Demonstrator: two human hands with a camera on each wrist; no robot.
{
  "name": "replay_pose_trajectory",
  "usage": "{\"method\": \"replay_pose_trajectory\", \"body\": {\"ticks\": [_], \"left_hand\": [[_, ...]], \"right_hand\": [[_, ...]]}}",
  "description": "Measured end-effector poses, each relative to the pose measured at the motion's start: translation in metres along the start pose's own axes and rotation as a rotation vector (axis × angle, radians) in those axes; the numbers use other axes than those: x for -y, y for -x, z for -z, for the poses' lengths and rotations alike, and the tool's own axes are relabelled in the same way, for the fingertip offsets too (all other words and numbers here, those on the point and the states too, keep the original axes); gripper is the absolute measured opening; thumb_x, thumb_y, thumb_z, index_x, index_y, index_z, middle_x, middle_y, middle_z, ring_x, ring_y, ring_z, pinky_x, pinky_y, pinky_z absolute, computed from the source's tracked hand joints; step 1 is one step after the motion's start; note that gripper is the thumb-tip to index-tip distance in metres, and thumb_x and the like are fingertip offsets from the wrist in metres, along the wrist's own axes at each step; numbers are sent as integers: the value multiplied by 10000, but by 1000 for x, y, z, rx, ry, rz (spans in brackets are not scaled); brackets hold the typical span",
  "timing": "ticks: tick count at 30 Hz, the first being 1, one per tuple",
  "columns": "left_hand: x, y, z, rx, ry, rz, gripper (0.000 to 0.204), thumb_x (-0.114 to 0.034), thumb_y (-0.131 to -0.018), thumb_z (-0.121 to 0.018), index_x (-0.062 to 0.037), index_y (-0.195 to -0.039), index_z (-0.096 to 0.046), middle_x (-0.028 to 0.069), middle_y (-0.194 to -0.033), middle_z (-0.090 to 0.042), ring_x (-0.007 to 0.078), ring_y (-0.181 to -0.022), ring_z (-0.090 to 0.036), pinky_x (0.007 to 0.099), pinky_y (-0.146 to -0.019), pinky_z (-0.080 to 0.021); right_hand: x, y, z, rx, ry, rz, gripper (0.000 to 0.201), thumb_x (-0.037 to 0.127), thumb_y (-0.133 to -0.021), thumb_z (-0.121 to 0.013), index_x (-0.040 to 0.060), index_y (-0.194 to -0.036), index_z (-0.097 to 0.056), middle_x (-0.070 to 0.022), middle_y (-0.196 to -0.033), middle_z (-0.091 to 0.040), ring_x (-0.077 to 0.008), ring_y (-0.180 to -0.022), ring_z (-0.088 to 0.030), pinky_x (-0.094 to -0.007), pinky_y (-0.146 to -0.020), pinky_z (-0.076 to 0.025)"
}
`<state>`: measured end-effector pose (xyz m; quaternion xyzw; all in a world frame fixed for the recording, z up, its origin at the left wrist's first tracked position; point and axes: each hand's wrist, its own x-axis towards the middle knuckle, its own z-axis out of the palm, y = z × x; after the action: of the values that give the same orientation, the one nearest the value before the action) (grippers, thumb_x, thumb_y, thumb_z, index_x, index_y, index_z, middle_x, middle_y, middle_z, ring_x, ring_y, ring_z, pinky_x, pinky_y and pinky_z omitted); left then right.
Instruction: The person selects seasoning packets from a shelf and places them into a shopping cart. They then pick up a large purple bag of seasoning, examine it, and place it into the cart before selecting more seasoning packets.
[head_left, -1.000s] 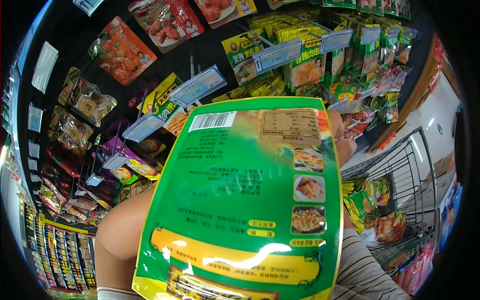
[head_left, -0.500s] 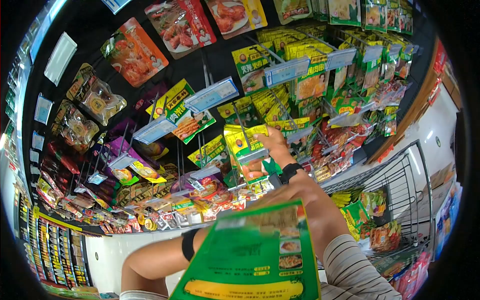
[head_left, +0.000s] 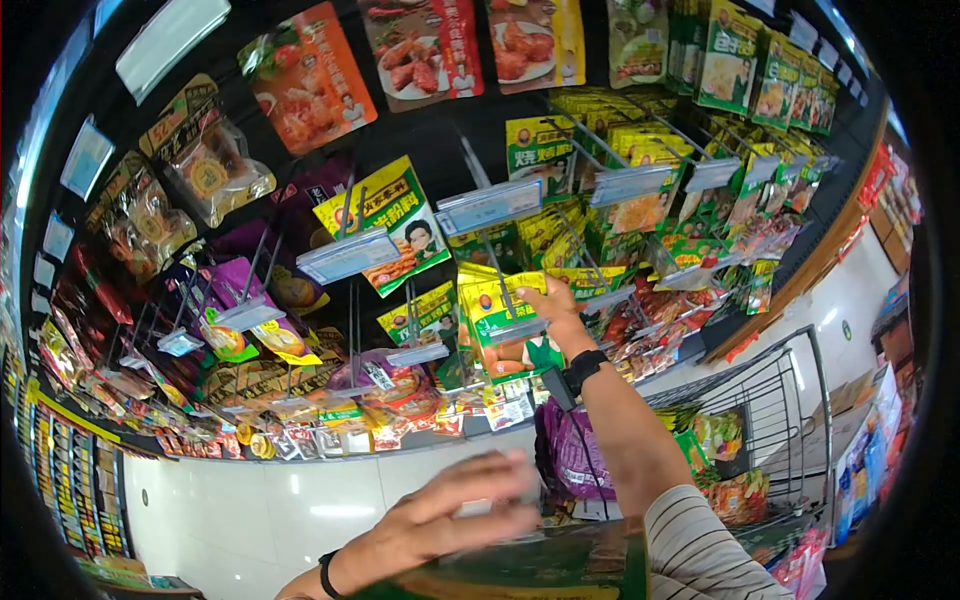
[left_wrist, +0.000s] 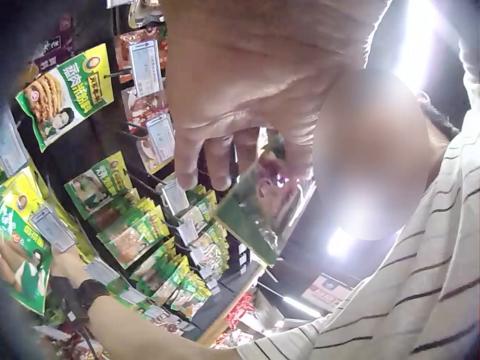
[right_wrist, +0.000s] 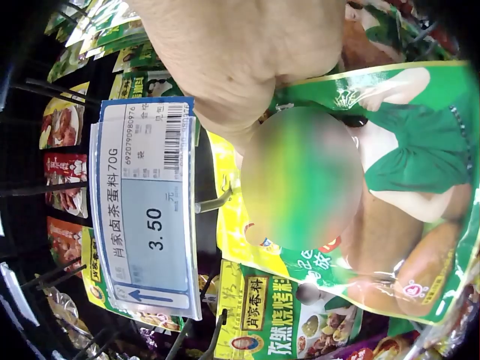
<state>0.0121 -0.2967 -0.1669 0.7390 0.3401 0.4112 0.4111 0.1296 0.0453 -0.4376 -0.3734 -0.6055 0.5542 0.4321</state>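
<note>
My right hand [head_left: 560, 312] reaches to the rack and pinches the upper edge of a yellow-and-green seasoning packet [head_left: 500, 325] on a hook. In the right wrist view, that packet [right_wrist: 412, 255] shows brown eggs and a green garment, beside the hand's knuckles [right_wrist: 240, 52]. My left hand [head_left: 450, 510] is blurred, low in the head view. In the left wrist view it pinches a glossy green packet [left_wrist: 259, 210] between thumb and fingers. The same green packet [head_left: 530, 580] lies darkly along the head view's bottom edge, mostly cut off.
Price tags [head_left: 490, 205] stick out on hook ends, one reading 3.50 [right_wrist: 150, 217]. Several rows of seasoning packets [head_left: 640, 150] hang around. A wire shopping cart [head_left: 800, 420] with packets stands at right, with a purple bag [head_left: 580, 455] below my right forearm.
The large green packet has dropped from close before the head camera to the bottom edge. My right hand has gone from beside it to the hanging packet. The left hand has come into view.
</note>
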Motion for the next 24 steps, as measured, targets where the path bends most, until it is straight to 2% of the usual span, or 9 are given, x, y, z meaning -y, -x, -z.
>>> {"method": "replay_pose_trajectory", "body": {"ticks": [2,4,5,6,8,10,11,14,24], "left_hand": [[-2,-7,21,180,126,-55,520,-344,-1000,-527,24,-1367,-507,239,-1439,-450,366,-1395,-385,479,-1156,-298],[-4,-8,36,245,308,197,512,-357,-1002,-523,32,-1334,-536,234,-1396,-500,363,-1363,-432,479,-1136,-333],[4,-2,18,-104,415,327,464,-321,-988,-569,36,-1285,-571,198,-1262,-613,324,-1227,-564,442,-1062,-429],[12,0,25,-167,18,462,401,-261,-966,-623,28,-1243,-605,132,-1125,-681,223,-1078,-631,355,-964,-492],[40,-5,40,-353,305,460,309,-222,-962,-643,-2,-1178,-652,54,-1059,-686,140,-1002,-618,285,-898,-492],[60,-7,61,-335,256,516,323,-261,-999,-584,-15,-1200,-640,42,-1070,-687,119,-983,-611,284,-878,-490],[68,-8,70,-324,230,544,334,-281,-1017,-554,-21,-1211,-634,37,-1076,-688,109,-974,-607,283,-869,-489],[89,-16,86,-266,188,591,340,-294,-1020,-550,-29,-1216,-635,17,-1049,-675,88,-942,-578,270,-835,-482],[125,-50,116,-188,141,567,329,-295,-999,-583,-14,-1147,-668,24,-1012,-690,90,-903,-598,256,-825,-481]], "right_hand": [[-9,-7,4,-22,58,-44,352,248,-834,-744,51,-1118,-680,-46,-969,-710,-139,-859,-623,-366,-755,-494],[13,5,2,-17,-2,-28,328,218,-845,-743,39,-1112,-677,-32,-960,-706,-133,-845,-617,-353,-750,-492],[11,3,4,-19,9,-53,332,217,-843,-747,34,-1111,-674,-33,-959,-704,-132,-841,-614,-351,-750,-490],[10,3,4,-19,19,-80,336,216,-842,-750,29,-1110,-671,-34,-957,-702,-132,-838,-611,-349,-750,-488],[-4,-2,5,1,-26,-93,387,240,-836,-761,0,-1119,-652,-39,-971,-684,-133,-846,-586,-347,-750,-481],[3,-1,8,1,49,-117,404,260,-839,-761,-3,-1124,-647,-43,-994,-678,-135,-880,-583,-354,-761,-480],[36,10,5,-11,220,-112,376,248,-860,-744,6,-1130,-646,-40,-1013,-673,-131,-904,-581,-353,-776,-478],[63,23,-4,4,57,-83,335,219,-881,-721,17,-1137,-647,-31,-1013,-674,-122,-905,-584,-341,-786,-476],[24,11,4,-3,50,-105,246,132,-912,-684,5,-1119,-645,-3,-977,-670,-86,-849,-556,-293,-760,-470]]}}
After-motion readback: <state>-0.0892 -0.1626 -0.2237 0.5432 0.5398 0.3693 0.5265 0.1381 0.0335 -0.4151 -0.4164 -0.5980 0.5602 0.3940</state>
